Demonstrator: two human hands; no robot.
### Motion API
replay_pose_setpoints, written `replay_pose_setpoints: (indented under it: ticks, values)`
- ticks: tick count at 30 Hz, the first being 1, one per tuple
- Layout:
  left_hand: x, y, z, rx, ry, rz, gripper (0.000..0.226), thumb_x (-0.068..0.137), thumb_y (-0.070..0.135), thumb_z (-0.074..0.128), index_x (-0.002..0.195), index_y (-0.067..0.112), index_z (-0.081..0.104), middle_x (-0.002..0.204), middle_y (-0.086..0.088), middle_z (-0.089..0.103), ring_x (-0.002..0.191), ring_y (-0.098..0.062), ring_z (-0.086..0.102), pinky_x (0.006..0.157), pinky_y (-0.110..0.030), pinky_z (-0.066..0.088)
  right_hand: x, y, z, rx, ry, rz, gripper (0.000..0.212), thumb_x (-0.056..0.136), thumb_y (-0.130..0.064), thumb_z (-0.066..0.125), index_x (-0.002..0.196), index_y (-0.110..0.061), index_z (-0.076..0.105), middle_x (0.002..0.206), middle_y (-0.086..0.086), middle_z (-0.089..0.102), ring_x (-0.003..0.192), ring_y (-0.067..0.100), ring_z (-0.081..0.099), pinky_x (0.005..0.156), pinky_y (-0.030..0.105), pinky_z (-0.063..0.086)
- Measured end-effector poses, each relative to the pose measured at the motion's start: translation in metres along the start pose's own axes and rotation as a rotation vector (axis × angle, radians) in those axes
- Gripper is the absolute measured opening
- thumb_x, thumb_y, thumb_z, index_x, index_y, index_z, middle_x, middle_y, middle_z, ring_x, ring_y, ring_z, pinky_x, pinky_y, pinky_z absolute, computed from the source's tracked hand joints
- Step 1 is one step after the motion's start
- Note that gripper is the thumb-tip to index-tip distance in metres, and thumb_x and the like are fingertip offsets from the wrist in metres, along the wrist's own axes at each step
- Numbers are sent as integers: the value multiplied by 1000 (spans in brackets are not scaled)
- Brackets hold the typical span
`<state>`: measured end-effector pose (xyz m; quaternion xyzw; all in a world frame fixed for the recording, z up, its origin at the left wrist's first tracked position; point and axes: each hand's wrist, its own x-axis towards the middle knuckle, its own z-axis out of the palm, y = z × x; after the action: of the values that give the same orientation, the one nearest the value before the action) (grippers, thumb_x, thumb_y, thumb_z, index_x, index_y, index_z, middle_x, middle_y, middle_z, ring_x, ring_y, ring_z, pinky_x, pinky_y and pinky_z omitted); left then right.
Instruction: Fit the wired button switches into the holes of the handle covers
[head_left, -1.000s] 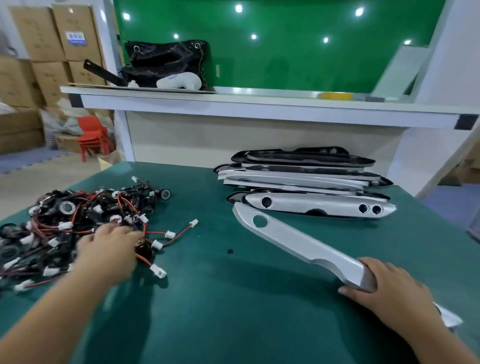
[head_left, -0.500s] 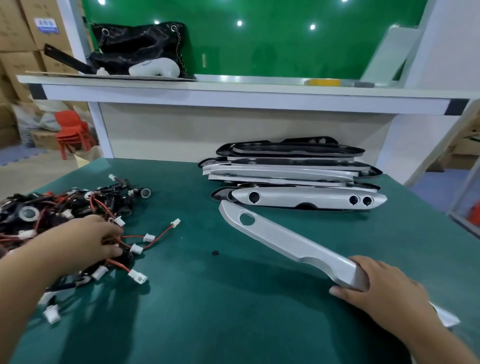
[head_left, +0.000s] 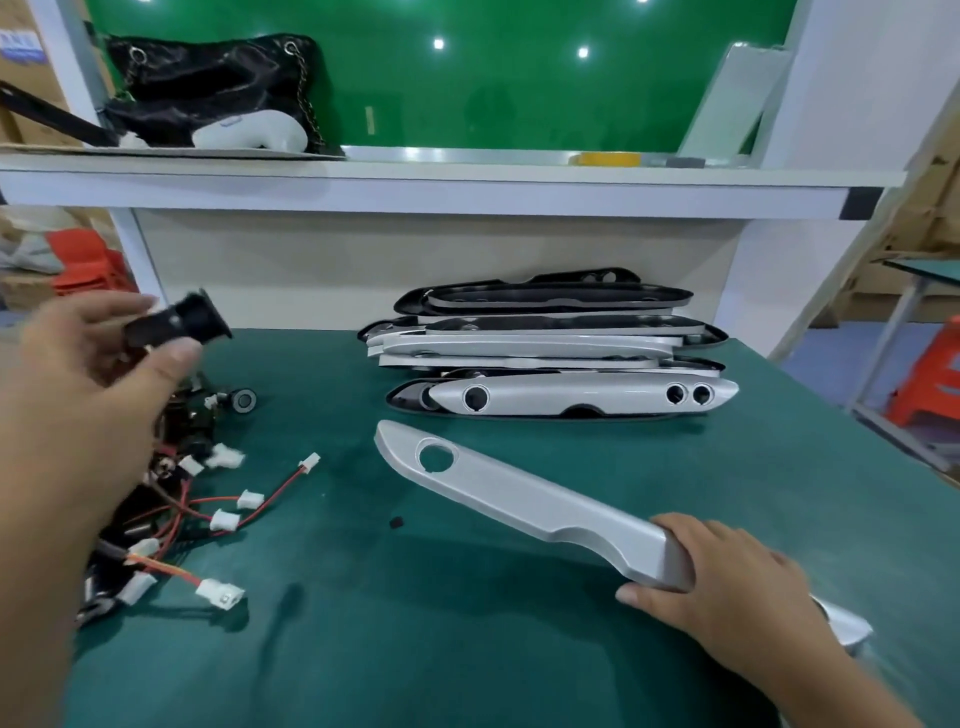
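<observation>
My left hand (head_left: 98, 364) is raised above the table's left side, pinching a black button switch (head_left: 179, 321) between thumb and fingers. Below it lies a tangled pile of wired switches (head_left: 176, 499) with red wires and white connectors. A silver handle cover (head_left: 524, 501) lies diagonally across the green table, with a round hole (head_left: 435, 455) near its far end. My right hand (head_left: 727, 592) grips its near end.
A stack of silver and black handle covers (head_left: 550, 358) lies at the back of the green table (head_left: 415, 623). A small black bit (head_left: 397, 522) sits near the cover. Behind is a white shelf (head_left: 415, 187) with a black bag (head_left: 208, 88).
My left hand has lifted out of the pile and risen with a black switch. The right hand has kept its hold on the cover.
</observation>
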<state>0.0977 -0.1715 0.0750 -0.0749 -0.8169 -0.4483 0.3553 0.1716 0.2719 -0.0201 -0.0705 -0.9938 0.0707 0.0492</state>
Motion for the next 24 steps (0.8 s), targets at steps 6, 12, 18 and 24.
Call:
replay_pose_setpoints:
  ticks: [6,12,18,24]
  values:
    - [-30,59,58,-755,-17,-217,28,86,9,59,92,35,67,85,21,69,91,5,64,85,-37,57,-1,1,-3,-6,-39,16,77,60,-91,34,125,-50,33,99,-23,43,107,4,44,97,31,33]
    - [-59,59,91,-774,-68,-383,39,91,-11,45,87,26,56,81,7,71,95,-7,65,97,-36,49,-1,-2,-5,-42,-37,34,79,59,-92,33,126,-51,32,98,-23,39,112,4,44,103,33,31]
    - [-61,51,85,-265,-11,-147,47,86,7,65,80,53,58,82,24,64,73,13,52,65,1,36,-4,-5,-6,-54,-37,53,81,58,-93,32,127,-52,29,99,-23,35,117,4,40,109,38,25]
    - [-63,48,82,-61,-172,-23,67,80,-7,67,80,59,54,81,30,61,71,5,51,65,-3,36,-7,-8,-11,-108,-4,74,81,60,-93,30,129,-52,25,112,-25,42,121,5,38,111,44,19]
